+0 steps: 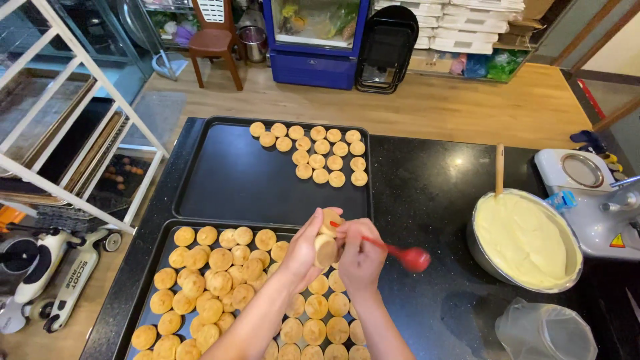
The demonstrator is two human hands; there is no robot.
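My left hand (pixel 303 250) holds a small round golden puff pastry (pixel 326 249) above the near baking tray (pixel 162 257). My right hand (pixel 360 257) grips a red spoon (pixel 410 257) by its handle, the handle end pressed into the pastry and the bowl end pointing right. The near tray is crowded with several similar pastries (pixel 220 280). A second black tray (pixel 240 180) beyond it has a group of pastries (pixel 320 153) in its far right corner.
A metal bowl (pixel 481 257) of pale yellow cream (pixel 523 240) with a wooden handle (pixel 499 170) sticking out stands at the right on the black counter (pixel 427 200). A clear plastic bag (pixel 543 333) lies below it; a grey machine (pixel 587 193) is farther right. A white rack (pixel 80 133) stands left.
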